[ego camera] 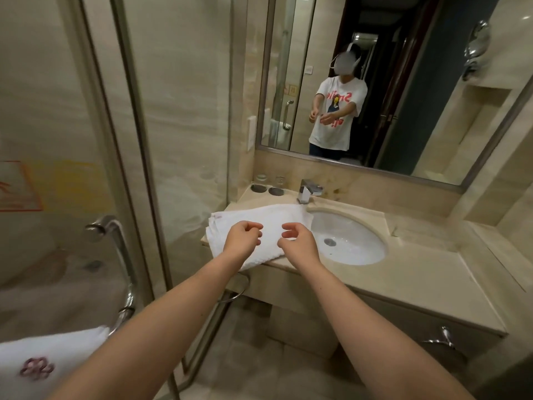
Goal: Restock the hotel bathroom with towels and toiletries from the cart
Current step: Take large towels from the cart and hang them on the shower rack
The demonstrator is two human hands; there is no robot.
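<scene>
Both hands hover over the towel without touching it. Left hand [243, 236] has its fingers loosely curled and holds nothing; right hand [297, 241], just beside it, is also loosely curled, thumb and forefinger a little apart, and holds nothing.

Under them a folded white terry towel [274, 215] lies flat on the left end of the polished beige stone counter [418, 264]. Its layers show at the left edge, and its right corner reaches over the rim of the basin.

The oval white ceramic basin [354, 241] is set into the counter and looks smooth and glossy. At its bottom sits a round metal drain [329, 241]. Behind the basin stands a square chrome faucet [308, 192].

At the back left corner of the counter are two clear drinking glasses [261, 179], each near a dark round coaster [256, 188]; I cannot tell what is in them.

A large mirror with a metal frame [403, 82] hangs above the counter and reflects the person in a white printed T-shirt. On the left is a glass shower door [72, 140] with a curved chrome handle [115, 255]. In the bottom left corner there is another white towel with a pink embroidered emblem [43, 362].
</scene>
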